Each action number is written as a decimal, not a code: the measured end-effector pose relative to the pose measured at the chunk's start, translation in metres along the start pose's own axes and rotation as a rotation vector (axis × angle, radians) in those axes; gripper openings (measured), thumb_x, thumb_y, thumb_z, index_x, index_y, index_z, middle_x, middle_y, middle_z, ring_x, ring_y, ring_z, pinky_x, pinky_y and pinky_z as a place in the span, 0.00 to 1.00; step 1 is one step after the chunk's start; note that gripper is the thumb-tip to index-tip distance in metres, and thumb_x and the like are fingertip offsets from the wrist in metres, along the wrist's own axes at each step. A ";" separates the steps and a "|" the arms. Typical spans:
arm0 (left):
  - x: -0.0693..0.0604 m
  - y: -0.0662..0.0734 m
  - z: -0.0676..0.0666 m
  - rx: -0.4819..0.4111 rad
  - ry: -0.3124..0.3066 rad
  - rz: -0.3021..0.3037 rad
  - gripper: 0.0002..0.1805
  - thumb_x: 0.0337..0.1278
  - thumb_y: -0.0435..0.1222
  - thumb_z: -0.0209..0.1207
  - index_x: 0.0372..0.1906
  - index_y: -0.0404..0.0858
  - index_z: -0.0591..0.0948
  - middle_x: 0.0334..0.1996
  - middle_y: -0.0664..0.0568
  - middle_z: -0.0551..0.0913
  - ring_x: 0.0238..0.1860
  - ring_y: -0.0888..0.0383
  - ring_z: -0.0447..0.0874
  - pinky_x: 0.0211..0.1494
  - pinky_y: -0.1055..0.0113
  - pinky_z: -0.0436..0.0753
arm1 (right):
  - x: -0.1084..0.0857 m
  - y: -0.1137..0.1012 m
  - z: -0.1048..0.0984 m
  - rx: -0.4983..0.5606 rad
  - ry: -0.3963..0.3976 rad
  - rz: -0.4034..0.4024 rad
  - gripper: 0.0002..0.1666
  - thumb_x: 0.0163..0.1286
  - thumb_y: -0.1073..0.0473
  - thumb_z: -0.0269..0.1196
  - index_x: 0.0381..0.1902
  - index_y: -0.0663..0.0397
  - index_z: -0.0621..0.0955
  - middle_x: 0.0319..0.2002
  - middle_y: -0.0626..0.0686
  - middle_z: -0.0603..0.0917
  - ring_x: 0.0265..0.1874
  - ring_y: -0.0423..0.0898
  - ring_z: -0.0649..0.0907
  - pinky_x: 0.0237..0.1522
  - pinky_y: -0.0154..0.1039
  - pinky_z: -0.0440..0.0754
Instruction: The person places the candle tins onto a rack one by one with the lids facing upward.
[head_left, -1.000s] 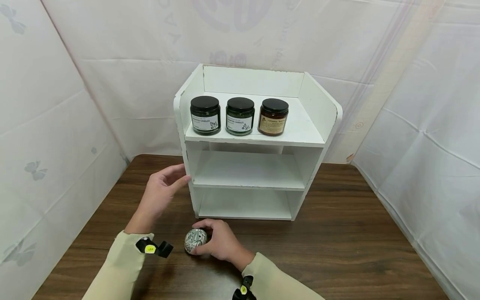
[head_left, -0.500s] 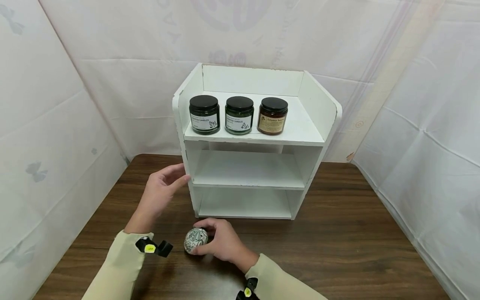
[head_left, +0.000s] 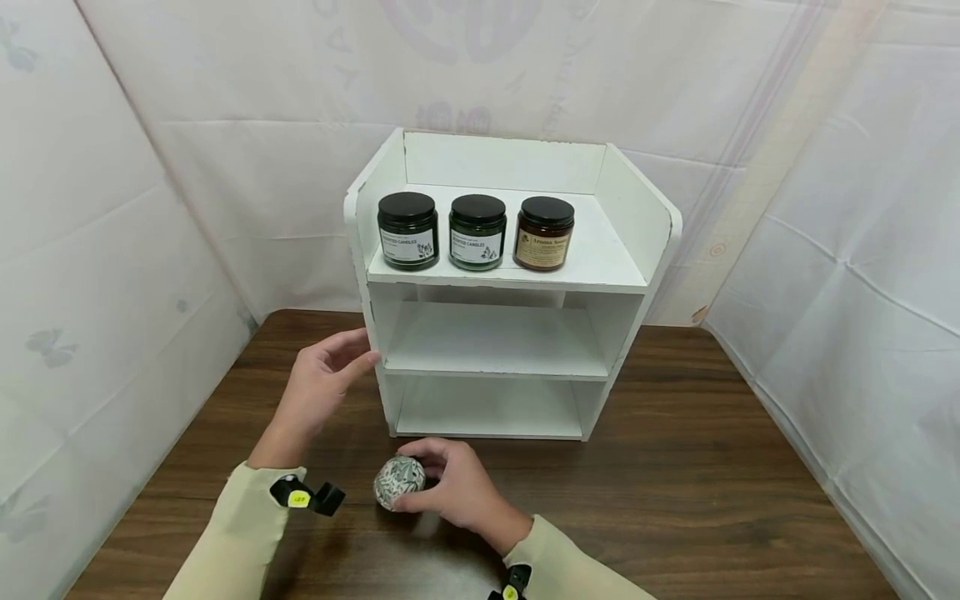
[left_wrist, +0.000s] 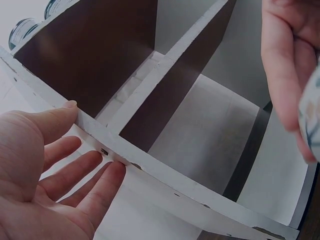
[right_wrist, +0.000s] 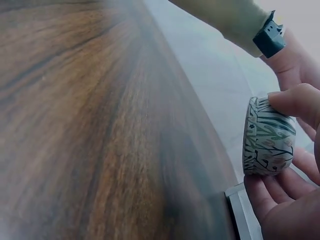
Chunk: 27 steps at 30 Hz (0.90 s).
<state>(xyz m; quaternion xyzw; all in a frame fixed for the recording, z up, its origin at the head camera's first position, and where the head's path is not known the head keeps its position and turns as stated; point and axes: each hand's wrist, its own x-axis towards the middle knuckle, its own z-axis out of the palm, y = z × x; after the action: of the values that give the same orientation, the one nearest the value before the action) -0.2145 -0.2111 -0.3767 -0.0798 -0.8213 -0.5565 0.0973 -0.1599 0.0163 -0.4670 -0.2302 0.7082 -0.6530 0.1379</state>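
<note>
My right hand point(head_left: 465, 487) grips a small round tin point(head_left: 398, 482) with a grey-green leaf pattern, low over the table in front of the shelf. In the right wrist view, thumb and fingers hold the tin point(right_wrist: 270, 137) from opposite sides. My left hand point(head_left: 318, 379) is at the left side of a white shelf unit point(head_left: 498, 372). The left wrist view shows the left thumb touching the panel's front edge and relaxed fingers point(left_wrist: 107, 185) against its outer face. At that view's right edge, part of the tin point(left_wrist: 311, 120) shows.
On the top shelf stand two dark green candle jars point(head_left: 407, 232) point(head_left: 477, 233) and an amber candle jar point(head_left: 544, 234), all with black lids. Two lower shelves point(head_left: 498, 337) face me. White cloth walls point(head_left: 847, 208) surround the brown wooden table point(head_left: 712, 483).
My right hand has shifted slightly to the right with the tin. The left hand has stayed at the shelf's side, and the jars stand as before.
</note>
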 end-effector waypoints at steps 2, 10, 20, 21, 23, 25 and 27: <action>0.000 0.000 0.000 -0.002 -0.001 -0.001 0.30 0.67 0.52 0.65 0.68 0.43 0.79 0.61 0.45 0.84 0.55 0.68 0.82 0.53 0.78 0.80 | -0.002 -0.001 -0.001 0.031 0.000 0.002 0.30 0.50 0.69 0.80 0.53 0.56 0.85 0.50 0.53 0.87 0.41 0.37 0.88 0.47 0.30 0.85; -0.001 0.001 -0.001 0.007 -0.003 -0.003 0.29 0.67 0.52 0.64 0.68 0.43 0.79 0.61 0.46 0.84 0.56 0.67 0.81 0.53 0.78 0.80 | -0.008 -0.005 -0.006 0.129 -0.002 -0.006 0.32 0.50 0.74 0.78 0.55 0.61 0.83 0.52 0.59 0.86 0.42 0.40 0.88 0.48 0.37 0.86; -0.001 0.001 -0.001 0.026 -0.013 -0.020 0.31 0.67 0.54 0.64 0.69 0.44 0.77 0.63 0.47 0.83 0.62 0.55 0.80 0.55 0.78 0.78 | -0.014 -0.012 -0.014 0.217 -0.033 0.019 0.34 0.53 0.75 0.76 0.60 0.68 0.80 0.57 0.66 0.83 0.45 0.43 0.88 0.46 0.38 0.87; -0.001 0.001 -0.001 0.027 -0.013 -0.022 0.31 0.67 0.54 0.64 0.69 0.44 0.77 0.63 0.48 0.83 0.63 0.54 0.80 0.54 0.78 0.78 | -0.014 -0.012 -0.014 0.224 -0.039 0.019 0.35 0.53 0.75 0.76 0.60 0.69 0.79 0.57 0.66 0.83 0.45 0.43 0.88 0.46 0.38 0.87; -0.001 0.001 -0.001 0.030 -0.014 -0.026 0.32 0.67 0.54 0.64 0.69 0.44 0.77 0.63 0.48 0.83 0.64 0.52 0.79 0.54 0.78 0.78 | -0.015 -0.012 -0.015 0.233 -0.046 0.016 0.36 0.53 0.76 0.75 0.61 0.72 0.77 0.57 0.65 0.83 0.44 0.43 0.88 0.45 0.37 0.87; -0.001 0.001 -0.001 0.034 -0.015 -0.028 0.32 0.67 0.55 0.63 0.69 0.44 0.77 0.64 0.48 0.82 0.64 0.51 0.79 0.54 0.78 0.78 | -0.016 -0.013 -0.015 0.243 -0.051 0.016 0.36 0.53 0.77 0.75 0.61 0.73 0.77 0.57 0.63 0.83 0.44 0.43 0.88 0.44 0.36 0.88; -0.001 0.001 -0.001 0.037 -0.015 -0.029 0.32 0.67 0.55 0.63 0.69 0.44 0.77 0.64 0.48 0.82 0.64 0.51 0.79 0.54 0.78 0.78 | -0.016 -0.014 -0.016 0.248 -0.054 0.014 0.36 0.53 0.77 0.74 0.62 0.72 0.77 0.57 0.62 0.83 0.44 0.43 0.88 0.43 0.36 0.88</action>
<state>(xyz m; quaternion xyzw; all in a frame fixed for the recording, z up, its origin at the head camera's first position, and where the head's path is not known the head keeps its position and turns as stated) -0.2131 -0.2116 -0.3753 -0.0703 -0.8331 -0.5420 0.0847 -0.1518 0.0376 -0.4535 -0.2238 0.6196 -0.7282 0.1889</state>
